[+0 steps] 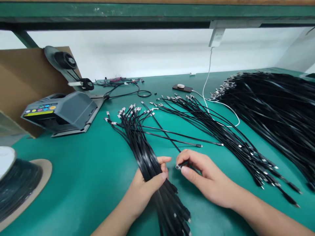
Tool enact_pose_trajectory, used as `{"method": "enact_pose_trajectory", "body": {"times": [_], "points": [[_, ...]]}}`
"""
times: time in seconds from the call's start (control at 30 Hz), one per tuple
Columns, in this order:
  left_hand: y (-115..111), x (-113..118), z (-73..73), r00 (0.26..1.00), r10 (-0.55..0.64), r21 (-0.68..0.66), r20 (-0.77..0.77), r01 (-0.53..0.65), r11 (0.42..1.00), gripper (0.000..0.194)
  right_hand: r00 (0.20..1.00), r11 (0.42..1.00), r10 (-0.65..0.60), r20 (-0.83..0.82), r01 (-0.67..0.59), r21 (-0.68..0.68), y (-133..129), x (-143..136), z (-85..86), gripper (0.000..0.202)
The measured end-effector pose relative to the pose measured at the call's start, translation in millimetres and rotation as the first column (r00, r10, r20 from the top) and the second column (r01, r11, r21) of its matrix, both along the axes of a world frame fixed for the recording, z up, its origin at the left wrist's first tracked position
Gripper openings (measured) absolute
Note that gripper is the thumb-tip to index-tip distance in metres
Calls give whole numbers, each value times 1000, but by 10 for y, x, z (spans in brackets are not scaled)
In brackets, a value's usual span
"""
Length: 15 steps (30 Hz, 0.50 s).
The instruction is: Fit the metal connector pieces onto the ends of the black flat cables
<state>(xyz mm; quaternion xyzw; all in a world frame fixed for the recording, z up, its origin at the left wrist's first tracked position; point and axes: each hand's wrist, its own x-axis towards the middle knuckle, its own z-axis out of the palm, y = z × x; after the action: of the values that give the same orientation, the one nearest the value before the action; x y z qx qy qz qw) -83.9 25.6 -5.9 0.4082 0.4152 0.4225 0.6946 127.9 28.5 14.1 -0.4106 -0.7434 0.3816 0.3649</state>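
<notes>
A thick bundle of flat black cables [145, 154] with silvery connectors runs from the mid-table toward me. Wrapped around its middle is my left hand [147, 186], thumb on top and fingers underneath. Just to the right, my right hand [204, 173] pinches the ends of a few black cables between thumb and fingertips; their metal plugs [179, 167] peek out, and how many there are I cannot tell. Loose single cables [172, 132] lie across the table beyond both hands, one passing behind the right fingers.
A looser cable pile [216, 127] lies right of centre, and a large cable heap [275, 101] fills the far right. At left stand a grey tape-dispenser-like machine [66, 111] and a spool [19, 186]. A phone [182, 88] with a white cord [204, 88] lies at the back.
</notes>
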Motion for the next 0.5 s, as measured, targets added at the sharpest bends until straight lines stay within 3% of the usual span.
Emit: {"method": "enact_pose_trajectory", "body": {"times": [0.07, 0.13, 0.33, 0.5], "points": [[2, 2, -4, 999, 21, 13, -26, -21, 1000, 37, 989, 988, 139, -46, -142, -60, -42, -38, 22, 9], [6, 9, 2, 999, 34, 28, -32, -33, 999, 38, 979, 975, 199, -48, -202, -87, -63, -54, 19, 9], [24, 37, 28, 997, 51, 46, -59, -48, 998, 39, 980, 977, 199, -22, -200, -76, -66, -36, 9, 8], [17, 39, 14, 988, 104, 32, -116, -101, 994, 39, 962, 961, 274, -11, -274, -41, -94, -40, 72, 10]]}}
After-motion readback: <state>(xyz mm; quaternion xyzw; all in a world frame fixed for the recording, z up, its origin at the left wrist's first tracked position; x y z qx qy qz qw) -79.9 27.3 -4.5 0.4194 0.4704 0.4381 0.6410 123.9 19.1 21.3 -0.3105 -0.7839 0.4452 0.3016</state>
